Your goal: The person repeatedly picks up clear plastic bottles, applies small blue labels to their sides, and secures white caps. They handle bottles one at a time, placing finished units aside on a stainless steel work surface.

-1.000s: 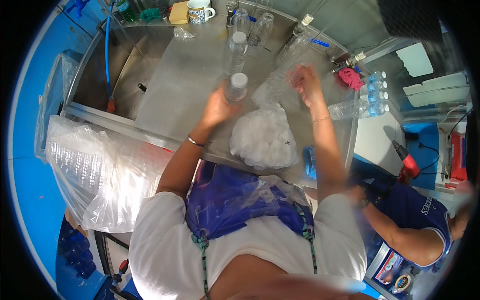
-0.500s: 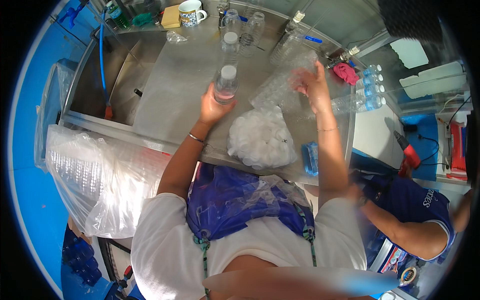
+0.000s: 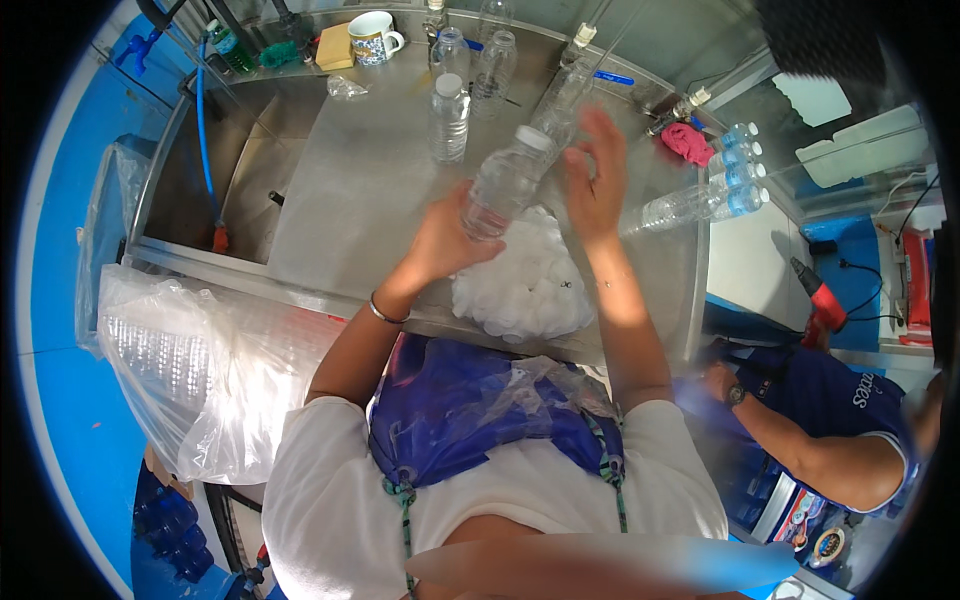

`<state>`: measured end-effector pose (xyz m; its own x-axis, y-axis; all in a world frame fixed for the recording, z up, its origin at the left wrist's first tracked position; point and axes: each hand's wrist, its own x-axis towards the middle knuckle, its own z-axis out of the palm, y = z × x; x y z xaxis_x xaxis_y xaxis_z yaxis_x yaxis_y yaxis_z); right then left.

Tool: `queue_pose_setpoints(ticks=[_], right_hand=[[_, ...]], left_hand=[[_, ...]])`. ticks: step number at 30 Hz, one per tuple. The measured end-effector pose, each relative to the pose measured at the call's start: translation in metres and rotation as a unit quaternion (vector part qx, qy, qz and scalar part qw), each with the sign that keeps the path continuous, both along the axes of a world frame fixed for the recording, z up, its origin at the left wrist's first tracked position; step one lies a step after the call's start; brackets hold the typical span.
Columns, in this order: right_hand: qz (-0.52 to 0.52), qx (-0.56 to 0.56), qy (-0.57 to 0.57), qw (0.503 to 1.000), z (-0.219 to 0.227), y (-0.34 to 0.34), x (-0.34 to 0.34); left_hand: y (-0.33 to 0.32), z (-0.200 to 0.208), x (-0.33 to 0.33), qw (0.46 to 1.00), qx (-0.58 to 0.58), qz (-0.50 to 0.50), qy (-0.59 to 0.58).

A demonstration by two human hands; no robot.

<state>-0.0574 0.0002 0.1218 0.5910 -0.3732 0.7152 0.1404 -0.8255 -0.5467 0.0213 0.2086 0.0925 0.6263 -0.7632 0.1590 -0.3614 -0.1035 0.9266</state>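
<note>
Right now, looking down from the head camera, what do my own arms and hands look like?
Both arms wear short white sleeves, leaving the forearms bare. Neither the left hand nor the right hand has a glove. A shiny metallic bangle circles the left wrist; a thin bracelet shows at the right, its details too small to tell.

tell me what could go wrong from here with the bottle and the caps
The tilted bottle might slip: only the left hand holds it, while the right hand is open beside it. The bag of white caps lies at the front edge of the counter, so a bump could tip it off.
</note>
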Motion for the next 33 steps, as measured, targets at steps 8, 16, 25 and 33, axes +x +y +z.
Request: queue_pose_setpoints(ticks=[8,16,25,33], right_hand=[[0.471,0.604,-0.194,0.613,0.003,0.018,-0.036],[0.355,0.35,-0.074,0.864,0.029,-0.021,-0.079],[0.171,0.237,0.078,0.953,0.068,-0.017,-0.112],[0.126,-0.054,0.084,0.987,0.098,-0.02,-0.114]], left_hand=[[-0.021,0.028,-0.033,0.678,-0.094,-0.408,0.604],[-0.027,0.045,-0.037,0.726,-0.052,-0.425,0.539],[-0.043,0.05,-0.04,0.959,-0.007,-0.275,0.072],[-0.042,0.078,-0.038,0.798,0.087,-0.458,0.382]])
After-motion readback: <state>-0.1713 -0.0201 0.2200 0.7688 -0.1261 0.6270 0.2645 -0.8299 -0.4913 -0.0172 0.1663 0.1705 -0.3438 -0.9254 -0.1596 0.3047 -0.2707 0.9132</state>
